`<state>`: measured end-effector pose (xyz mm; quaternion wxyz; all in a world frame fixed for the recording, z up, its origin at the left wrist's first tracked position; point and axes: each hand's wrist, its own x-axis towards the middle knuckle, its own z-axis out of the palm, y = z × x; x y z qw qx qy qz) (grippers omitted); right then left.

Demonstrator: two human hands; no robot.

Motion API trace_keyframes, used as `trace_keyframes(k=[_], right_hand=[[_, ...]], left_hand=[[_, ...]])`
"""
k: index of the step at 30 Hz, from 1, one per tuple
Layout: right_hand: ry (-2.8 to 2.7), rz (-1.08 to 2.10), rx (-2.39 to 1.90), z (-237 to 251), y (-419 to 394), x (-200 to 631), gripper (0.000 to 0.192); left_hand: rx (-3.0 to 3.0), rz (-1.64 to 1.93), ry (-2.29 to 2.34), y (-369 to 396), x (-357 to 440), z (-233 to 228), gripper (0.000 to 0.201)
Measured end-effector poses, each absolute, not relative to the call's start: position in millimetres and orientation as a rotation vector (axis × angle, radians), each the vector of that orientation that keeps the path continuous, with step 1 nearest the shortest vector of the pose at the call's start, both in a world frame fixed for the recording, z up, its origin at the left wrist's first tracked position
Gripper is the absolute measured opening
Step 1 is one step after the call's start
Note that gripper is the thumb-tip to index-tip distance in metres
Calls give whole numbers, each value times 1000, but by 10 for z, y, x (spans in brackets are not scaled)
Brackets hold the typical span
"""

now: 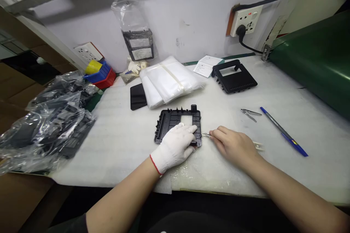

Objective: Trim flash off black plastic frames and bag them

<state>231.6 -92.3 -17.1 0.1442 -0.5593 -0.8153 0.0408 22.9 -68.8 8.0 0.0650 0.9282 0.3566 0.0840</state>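
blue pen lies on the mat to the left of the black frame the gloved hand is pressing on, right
Not quite: in the head view the blue pen lies to the right of the black frame, beyond the bare right hand. The gloved left hand does press on that frame.

left hand (175, 147): gloved, palm down, fingers spread flat | right hand (232, 145): bare, fingertips pinched together

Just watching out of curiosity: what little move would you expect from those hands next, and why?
Probably the right hand nudges its small metal tool left into the edge of the black plastic frame. The tip sits just beside that edge, and the gloved left hand presses the frame flat on the table.
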Motion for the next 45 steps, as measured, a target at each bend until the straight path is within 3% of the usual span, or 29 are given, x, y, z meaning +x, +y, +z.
trace_keyframes(k=[45], right_hand=[[-2384,184,-1567,-133,-924,2356,22]], left_hand=[[2744,225,1133,-700,244,69,10]])
